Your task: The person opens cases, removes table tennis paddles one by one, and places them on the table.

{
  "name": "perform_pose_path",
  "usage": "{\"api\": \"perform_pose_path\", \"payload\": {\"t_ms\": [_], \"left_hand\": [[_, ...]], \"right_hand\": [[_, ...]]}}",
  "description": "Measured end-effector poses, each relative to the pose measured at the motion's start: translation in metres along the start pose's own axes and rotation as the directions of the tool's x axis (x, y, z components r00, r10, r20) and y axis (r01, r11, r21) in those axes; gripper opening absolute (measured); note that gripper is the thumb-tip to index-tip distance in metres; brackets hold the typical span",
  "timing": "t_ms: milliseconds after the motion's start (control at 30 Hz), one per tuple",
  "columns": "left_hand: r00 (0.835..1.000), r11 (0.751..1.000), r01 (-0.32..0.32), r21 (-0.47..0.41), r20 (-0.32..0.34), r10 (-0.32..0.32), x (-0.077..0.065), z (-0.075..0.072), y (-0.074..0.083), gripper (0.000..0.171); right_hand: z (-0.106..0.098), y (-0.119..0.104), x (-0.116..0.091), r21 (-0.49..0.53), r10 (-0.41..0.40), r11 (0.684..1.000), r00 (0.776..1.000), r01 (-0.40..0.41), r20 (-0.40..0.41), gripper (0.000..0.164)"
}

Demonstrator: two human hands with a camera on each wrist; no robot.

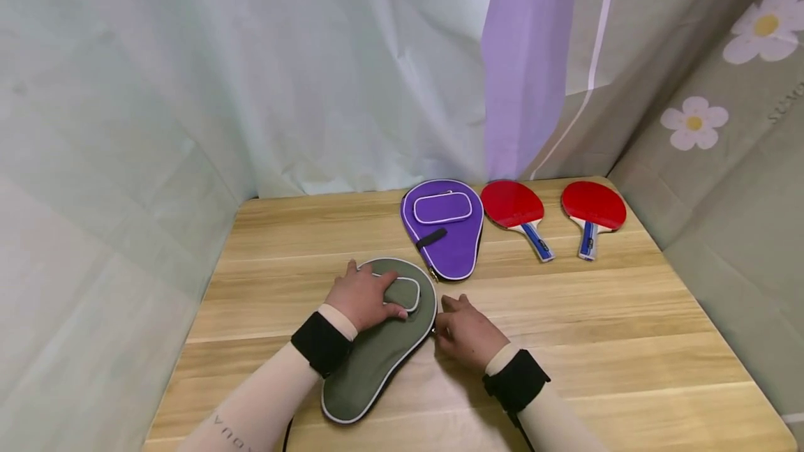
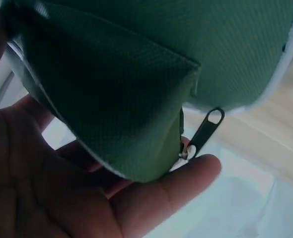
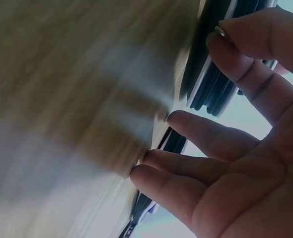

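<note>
A grey-green paddle case (image 1: 377, 354) with white piping and a raised pocket lies on the table, its narrow end toward me. Across its pocket rests my left hand (image 1: 363, 296), fingers spread and thumb near the pocket's lower edge. In the left wrist view the pocket (image 2: 121, 99) bulges above the palm, with a dark zipper pull (image 2: 203, 134) beside a fingertip. At the case's right edge my right hand (image 1: 471, 333) pinches a small zipper pull (image 3: 221, 32) between thumb and forefinger, mostly hidden by the fingertips. Its other fingers extend toward the tabletop.
A purple paddle case (image 1: 449, 246) lies just beyond the green one. To its right lie two red table tennis paddles, one near the case (image 1: 511, 202) and one farther right (image 1: 593, 204). Curtains (image 1: 377, 89) enclose the wooden table (image 1: 628, 340) at back and sides.
</note>
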State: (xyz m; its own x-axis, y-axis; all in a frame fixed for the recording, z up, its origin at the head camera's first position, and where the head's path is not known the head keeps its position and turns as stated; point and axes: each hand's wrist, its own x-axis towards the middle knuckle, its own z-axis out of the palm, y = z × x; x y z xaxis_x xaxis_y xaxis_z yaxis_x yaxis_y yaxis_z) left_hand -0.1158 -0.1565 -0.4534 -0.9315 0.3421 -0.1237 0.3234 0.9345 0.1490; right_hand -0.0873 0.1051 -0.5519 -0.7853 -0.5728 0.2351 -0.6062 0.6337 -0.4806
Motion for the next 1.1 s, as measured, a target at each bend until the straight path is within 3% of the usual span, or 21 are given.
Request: {"api": "perform_pose_path", "payload": {"t_ms": [67, 167, 333, 533, 633, 700, 867, 967, 1100], "left_hand": [[1.000, 1.000, 0.014, -0.001, -0.020, -0.014, 0.001, 0.003, 0.000, 0.080], [0.997, 0.999, 0.048, 0.004, -0.054, -0.048, 0.000, 0.007, 0.003, 0.080], [0.989, 0.992, 0.119, 0.041, -0.097, -0.114, -0.001, 0.011, 0.010, 0.083], [0.965, 0.969, 0.244, 0.032, -0.106, -0.239, 0.003, 0.021, 0.017, 0.087], [0.952, 0.957, 0.288, 0.032, -0.121, -0.282, 0.006, 0.028, 0.019, 0.089], [0.952, 0.957, 0.288, 0.025, -0.115, -0.284, 0.007, 0.026, 0.020, 0.089], [0.980, 0.980, 0.198, 0.024, -0.033, -0.197, -0.001, 0.011, 0.017, 0.096], [0.999, 0.998, 0.050, 0.049, 0.019, -0.051, -0.007, 0.011, 0.011, 0.100], [0.993, 0.994, -0.110, 0.022, 0.033, 0.110, -0.011, 0.014, 0.008, 0.088]], "right_hand": [[0.009, 0.008, -0.002, -0.035, -0.021, 0.999, 1.000, 0.020, -0.021, 0.021], [0.007, 0.004, -0.001, 0.007, 0.013, 1.000, 1.000, -0.013, 0.005, 0.025], [0.016, 0.012, -0.003, -0.013, 0.050, 0.999, 0.998, -0.050, 0.031, 0.028], [0.023, 0.014, -0.004, -0.068, 0.025, 0.997, 1.000, -0.026, -0.017, 0.028], [0.017, 0.009, -0.004, -0.061, 0.016, 0.998, 0.999, -0.018, -0.033, 0.025], [0.006, 0.000, -0.003, -0.026, 0.024, 0.999, 0.999, -0.025, -0.021, 0.023], [-0.015, -0.016, 0.002, 0.028, 0.049, 0.998, 0.999, -0.049, 0.016, 0.013], [-0.010, -0.010, 0.001, 0.009, 0.048, 0.999, 0.999, -0.048, 0.014, 0.011], [0.001, 0.000, 0.001, 0.013, 0.070, 0.997, 0.997, -0.071, 0.014, 0.011]]}}
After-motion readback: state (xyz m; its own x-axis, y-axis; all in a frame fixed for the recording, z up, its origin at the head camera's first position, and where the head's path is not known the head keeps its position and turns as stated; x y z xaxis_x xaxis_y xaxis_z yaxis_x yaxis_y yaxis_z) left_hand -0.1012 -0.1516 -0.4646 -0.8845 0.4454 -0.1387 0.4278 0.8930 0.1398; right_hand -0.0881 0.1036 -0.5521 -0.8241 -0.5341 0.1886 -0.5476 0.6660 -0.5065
